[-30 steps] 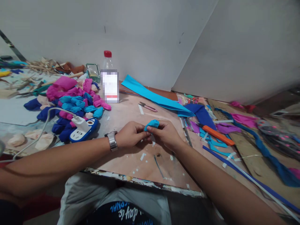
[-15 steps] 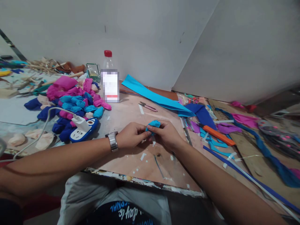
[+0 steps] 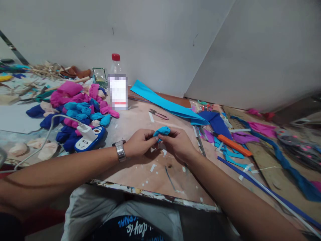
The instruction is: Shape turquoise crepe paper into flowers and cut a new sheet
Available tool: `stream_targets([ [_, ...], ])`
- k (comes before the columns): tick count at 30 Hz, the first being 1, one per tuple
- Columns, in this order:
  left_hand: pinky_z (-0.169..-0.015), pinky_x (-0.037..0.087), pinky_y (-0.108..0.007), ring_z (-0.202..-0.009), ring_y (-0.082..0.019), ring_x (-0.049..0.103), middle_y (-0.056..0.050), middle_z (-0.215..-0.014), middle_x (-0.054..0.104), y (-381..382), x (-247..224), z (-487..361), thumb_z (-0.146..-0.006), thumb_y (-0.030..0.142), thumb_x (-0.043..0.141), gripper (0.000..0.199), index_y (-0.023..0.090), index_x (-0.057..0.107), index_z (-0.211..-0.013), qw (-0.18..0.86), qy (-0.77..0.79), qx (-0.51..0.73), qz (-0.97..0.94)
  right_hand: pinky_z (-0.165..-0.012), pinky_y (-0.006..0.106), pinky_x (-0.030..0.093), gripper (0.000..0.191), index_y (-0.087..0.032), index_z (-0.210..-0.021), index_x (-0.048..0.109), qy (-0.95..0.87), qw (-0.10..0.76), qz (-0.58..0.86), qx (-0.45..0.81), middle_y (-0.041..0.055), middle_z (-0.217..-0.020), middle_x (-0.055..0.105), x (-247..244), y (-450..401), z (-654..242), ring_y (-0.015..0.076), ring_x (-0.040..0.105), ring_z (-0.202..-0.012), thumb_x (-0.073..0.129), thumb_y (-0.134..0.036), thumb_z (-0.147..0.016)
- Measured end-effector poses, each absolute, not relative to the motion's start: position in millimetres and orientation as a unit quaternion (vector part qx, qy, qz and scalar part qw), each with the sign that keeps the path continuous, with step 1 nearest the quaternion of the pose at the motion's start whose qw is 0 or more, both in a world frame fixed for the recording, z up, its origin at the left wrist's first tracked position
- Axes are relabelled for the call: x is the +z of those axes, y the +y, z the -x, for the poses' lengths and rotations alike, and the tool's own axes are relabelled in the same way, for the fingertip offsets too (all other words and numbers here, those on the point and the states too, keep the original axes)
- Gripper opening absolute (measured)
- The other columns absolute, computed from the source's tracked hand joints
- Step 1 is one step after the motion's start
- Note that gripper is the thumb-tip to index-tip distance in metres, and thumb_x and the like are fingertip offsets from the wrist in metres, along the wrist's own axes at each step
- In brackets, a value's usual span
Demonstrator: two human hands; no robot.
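A small light-blue crepe paper piece (image 3: 162,132), bunched up, is pinched between both hands above the middle of the board. My left hand (image 3: 141,142), with a metal watch at the wrist, grips its left lower side with thumb and fingers. My right hand (image 3: 179,142) holds its right side, thumb in front and fingers partly hidden behind. Beyond the hands lie small pink-handled snips (image 3: 159,114) and a long folded light-blue strip (image 3: 163,103).
Pink, blue and light-blue paper pieces (image 3: 79,110) are heaped at the left, beside a power socket (image 3: 86,142) with a cable. A red-capped bottle (image 3: 115,65) stands behind. An orange cutter (image 3: 234,145) and dark-blue strips lie at the right.
The light-blue piece has tilted and shifted slightly up and left between my fingers. My left thumb and fingers have changed position a little; both hands still hold it.
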State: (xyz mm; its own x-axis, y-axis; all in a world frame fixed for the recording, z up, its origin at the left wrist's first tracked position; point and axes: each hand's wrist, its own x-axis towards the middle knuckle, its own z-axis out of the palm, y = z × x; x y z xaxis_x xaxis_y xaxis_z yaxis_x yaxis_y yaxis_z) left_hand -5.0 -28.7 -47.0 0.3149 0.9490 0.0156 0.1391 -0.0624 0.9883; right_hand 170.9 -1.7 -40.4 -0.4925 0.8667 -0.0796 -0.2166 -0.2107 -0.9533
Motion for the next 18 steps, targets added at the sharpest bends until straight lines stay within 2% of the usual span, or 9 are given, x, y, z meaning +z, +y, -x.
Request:
stream_targets([
  [3,-0.058,0.041,-0.024,-0.061,-0.012,0.056,-0.003,-0.071,0.064,-29,-46,5,-0.092,0.037,0.056,0.029,0.013,0.063,-0.076,0.532,0.443,0.387,-0.610,-0.067,0.031,0.055,0.020,-0.017,-0.084,0.075,-0.507,0.382,0.334,0.696,0.0015,-0.079,0.073,-39,-3,-171,0.0163,0.068,-0.068,0.086,-0.031,-0.074],
  [6,-0.059,0.043,-0.024,-0.062,-0.012,0.057,-0.003,-0.070,0.064,-27,-45,5,-0.090,0.039,0.058,0.029,0.014,0.063,-0.075,0.534,0.445,0.403,-0.596,-0.069,0.029,0.055,0.028,-0.018,-0.091,0.073,-0.516,0.396,0.344,0.677,0.0018,-0.085,0.074,-38,-3,-170,0.0157,0.068,-0.071,0.087,-0.031,-0.071],
  [10,-0.052,0.037,-0.022,-0.054,-0.009,0.051,-0.001,-0.065,0.062,-23,-46,6,-0.085,0.043,0.064,0.031,0.014,0.065,-0.074,0.553,0.452,0.433,-0.550,-0.070,0.029,0.054,0.048,-0.027,-0.108,0.055,-0.548,0.461,0.338,0.610,-0.0041,-0.084,0.068,-42,-1,-171,0.0157,0.065,-0.076,0.086,-0.028,-0.072],
  [12,-0.049,0.033,-0.022,-0.051,-0.008,0.047,0.000,-0.062,0.060,-21,-47,6,-0.085,0.043,0.064,0.031,0.014,0.065,-0.073,0.561,0.459,0.441,-0.530,-0.068,0.028,0.053,0.041,-0.029,-0.105,0.050,-0.587,0.478,0.329,0.565,-0.0051,-0.085,0.063,-45,0,-172,0.0140,0.062,-0.073,0.081,-0.027,-0.077],
  [14,-0.048,0.031,-0.022,-0.050,-0.008,0.045,0.000,-0.060,0.059,-21,-47,7,-0.085,0.040,0.063,0.028,0.014,0.066,-0.074,0.564,0.461,0.441,-0.524,-0.067,0.027,0.051,0.032,-0.028,-0.104,0.052,-0.645,0.484,0.325,0.494,-0.0035,-0.092,0.060,-47,-1,-174,0.0126,0.060,-0.073,0.075,-0.023,-0.082],
  [16,-0.048,0.031,-0.022,-0.050,-0.008,0.045,0.000,-0.061,0.059,-21,-47,7,-0.085,0.037,0.062,0.026,0.013,0.067,-0.075,0.561,0.459,0.436,-0.533,-0.069,0.028,0.051,0.032,-0.029,-0.114,0.056,-0.706,0.469,0.325,0.419,-0.0011,-0.098,0.062,-46,-2,-177,0.0134,0.060,-0.076,0.069,-0.020,-0.086],
  [18,-0.050,0.032,-0.022,-0.051,-0.008,0.046,0.001,-0.061,0.059,-21,-47,7,-0.084,0.035,0.061,0.024,0.013,0.067,-0.075,0.554,0.455,0.432,-0.547,-0.074,0.031,0.052,0.044,-0.032,-0.130,0.056,-0.761,0.433,0.325,0.357,0.0012,-0.106,0.065,-43,-3,-181,0.0153,0.063,-0.081,0.064,-0.017,-0.089],
])
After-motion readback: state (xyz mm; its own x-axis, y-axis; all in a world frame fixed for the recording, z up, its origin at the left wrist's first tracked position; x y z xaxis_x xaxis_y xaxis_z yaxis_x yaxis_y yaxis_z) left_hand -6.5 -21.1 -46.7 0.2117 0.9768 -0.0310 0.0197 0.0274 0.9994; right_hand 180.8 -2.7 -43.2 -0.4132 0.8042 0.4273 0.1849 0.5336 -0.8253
